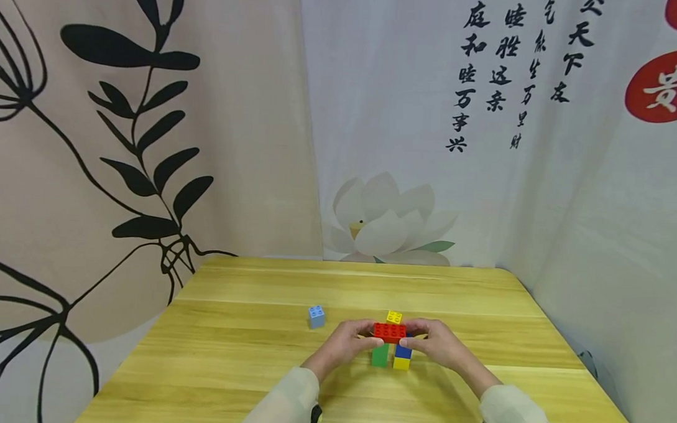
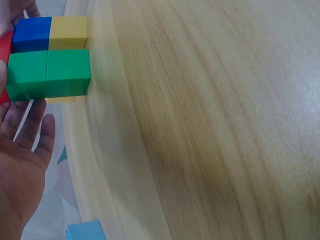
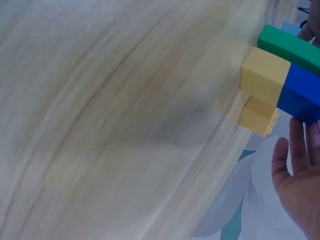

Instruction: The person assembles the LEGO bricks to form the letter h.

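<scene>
A wood-grain desk gives the upright pieces flat footing. Above it, the left hand and right hand pinch opposite ends of one piece, thumbs in front and fingers behind, presumably to keep it level. Below, with a narrow gap, stand a green plastic column of two blocks and a blue-over-yellow plastic column of similar height, seemingly suited to bearing a span. The pinched piece, a long red studded plastic brick, sits at their tops; whether it is fully seated, I cannot tell. A small yellow studded plastic block stands just behind; a small light-blue studded plastic block stands apart to the left, perhaps leaving working room.
</scene>
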{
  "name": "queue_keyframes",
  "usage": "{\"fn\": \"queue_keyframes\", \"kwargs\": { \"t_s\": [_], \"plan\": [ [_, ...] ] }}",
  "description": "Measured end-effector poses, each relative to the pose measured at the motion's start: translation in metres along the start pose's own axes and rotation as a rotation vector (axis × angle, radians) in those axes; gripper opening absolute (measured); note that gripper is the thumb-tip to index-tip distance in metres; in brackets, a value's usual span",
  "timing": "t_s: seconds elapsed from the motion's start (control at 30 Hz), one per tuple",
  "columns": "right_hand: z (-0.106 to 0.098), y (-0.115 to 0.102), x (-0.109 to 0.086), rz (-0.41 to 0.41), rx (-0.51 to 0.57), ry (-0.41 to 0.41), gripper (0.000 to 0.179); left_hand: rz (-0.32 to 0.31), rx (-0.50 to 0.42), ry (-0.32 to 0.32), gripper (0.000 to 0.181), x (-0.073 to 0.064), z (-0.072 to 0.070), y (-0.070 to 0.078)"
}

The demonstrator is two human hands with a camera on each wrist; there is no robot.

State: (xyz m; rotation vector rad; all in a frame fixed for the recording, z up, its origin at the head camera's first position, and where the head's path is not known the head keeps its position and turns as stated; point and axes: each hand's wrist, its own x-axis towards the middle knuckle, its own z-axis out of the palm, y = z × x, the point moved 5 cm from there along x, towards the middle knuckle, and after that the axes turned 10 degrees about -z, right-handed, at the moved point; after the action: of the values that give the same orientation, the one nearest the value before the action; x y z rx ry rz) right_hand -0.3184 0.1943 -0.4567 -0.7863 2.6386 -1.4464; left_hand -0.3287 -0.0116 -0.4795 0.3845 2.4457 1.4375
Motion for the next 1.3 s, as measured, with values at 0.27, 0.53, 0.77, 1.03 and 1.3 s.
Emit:
{"fn": "queue_keyframes", "kwargs": {
  "t_s": [0.27,0.53,0.77,1.03,1.3],
  "plan": [
    [0.002,0.004,-0.001,-0.009,-0.028,-0.003,0.046,-0.006,-0.005,-0.005,0.030,0.000,0.000,0.000],
    [0.005,0.006,-0.001,-0.033,-0.045,0.005,0.047,-0.007,-0.015,0.012,0.027,-0.001,-0.001,0.001],
    [0.006,0.009,-0.003,0.002,-0.036,0.033,0.050,0.010,-0.007,0.007,0.028,0.001,0.001,0.001],
    [0.010,0.010,-0.006,0.037,0.021,0.076,0.047,0.011,-0.006,0.005,0.028,0.000,0.001,0.000],
    [0.014,0.009,-0.008,0.097,0.022,0.114,0.055,0.015,-0.019,0.034,0.030,-0.004,-0.002,-0.002]
  ]
}}
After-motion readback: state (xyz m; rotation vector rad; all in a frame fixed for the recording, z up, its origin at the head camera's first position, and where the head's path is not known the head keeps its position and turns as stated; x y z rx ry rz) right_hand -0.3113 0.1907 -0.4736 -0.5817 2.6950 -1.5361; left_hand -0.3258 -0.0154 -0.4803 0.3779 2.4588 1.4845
